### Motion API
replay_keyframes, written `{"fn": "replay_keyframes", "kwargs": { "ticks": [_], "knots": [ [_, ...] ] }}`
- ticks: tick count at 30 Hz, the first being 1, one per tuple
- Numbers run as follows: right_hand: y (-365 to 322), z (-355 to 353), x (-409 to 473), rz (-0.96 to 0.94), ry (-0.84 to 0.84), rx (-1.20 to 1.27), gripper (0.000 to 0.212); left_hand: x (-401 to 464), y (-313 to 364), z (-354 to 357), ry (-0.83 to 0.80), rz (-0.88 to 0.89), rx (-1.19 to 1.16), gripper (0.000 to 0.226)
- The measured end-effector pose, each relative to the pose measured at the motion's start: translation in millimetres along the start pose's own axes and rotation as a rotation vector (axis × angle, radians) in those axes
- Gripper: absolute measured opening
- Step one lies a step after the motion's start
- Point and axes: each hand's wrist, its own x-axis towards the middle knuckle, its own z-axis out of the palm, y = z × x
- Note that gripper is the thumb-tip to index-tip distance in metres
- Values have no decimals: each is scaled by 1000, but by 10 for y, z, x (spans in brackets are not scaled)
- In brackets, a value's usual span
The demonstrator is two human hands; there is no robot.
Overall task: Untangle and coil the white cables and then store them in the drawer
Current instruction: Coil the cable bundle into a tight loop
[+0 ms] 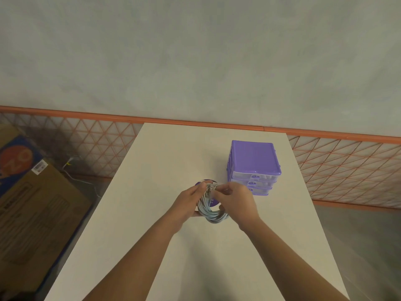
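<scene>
Both hands — left, right — grip the coiled white cable held between them.

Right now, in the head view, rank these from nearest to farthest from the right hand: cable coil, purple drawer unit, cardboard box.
1. Cable coil: held in the right hand.
2. Drawer unit: just beyond, on the table's right.
3. Cardboard box: far left, on the floor.
</scene>
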Motion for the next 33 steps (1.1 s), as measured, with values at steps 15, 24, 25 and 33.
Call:
{"fn": "replay_keyframes", "kwargs": {
  "ticks": [15, 24, 25, 33],
  "knots": [
    [13, 76, -27, 68, 70, 172, 29, -14, -47, 28, -41, 27, -9, 27],
    [67, 128, -30, 108, 35, 414, 24, 39, -28, -7, -40, 5, -14, 29],
    [78, 135, -27, 104, 32, 421, 24, 36, -23, -16, -45, 3, -16, 30],
    [73, 126, -1, 119, 43, 411, 31, 81, -60, -25, -18, 48, 19, 25]
  ]
}}
